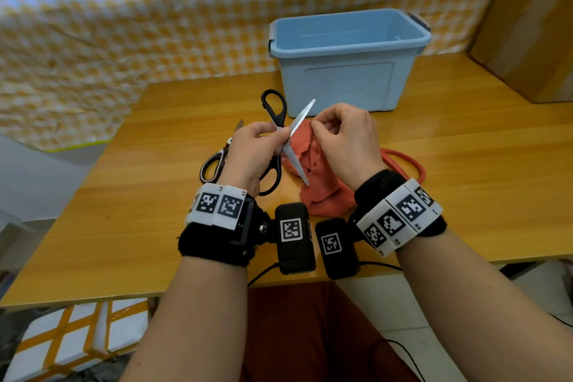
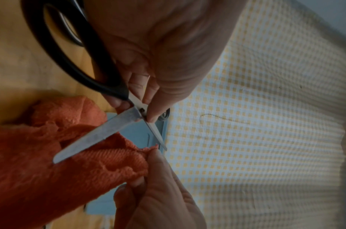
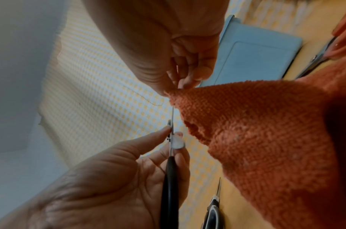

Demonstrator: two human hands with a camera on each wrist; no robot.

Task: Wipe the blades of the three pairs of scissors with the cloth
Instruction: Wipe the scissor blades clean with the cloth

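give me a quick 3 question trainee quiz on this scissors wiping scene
1. True or false: the black scissors are held with blades spread open.
2. Which hand pinches the orange cloth? A left hand B right hand
3. Fill in: behind the hands on the table stands a blue ____.

Key: 1 true; 2 B; 3 bin

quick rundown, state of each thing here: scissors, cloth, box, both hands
black scissors: blades spread open, held off the table
orange cloth: crumpled, one edge lifted
black-and-white scissors: lying on the table
red-handled scissors: on the table, partly hidden
blue box: lid off, looks empty
left hand: grips the black scissors
right hand: pinches the cloth
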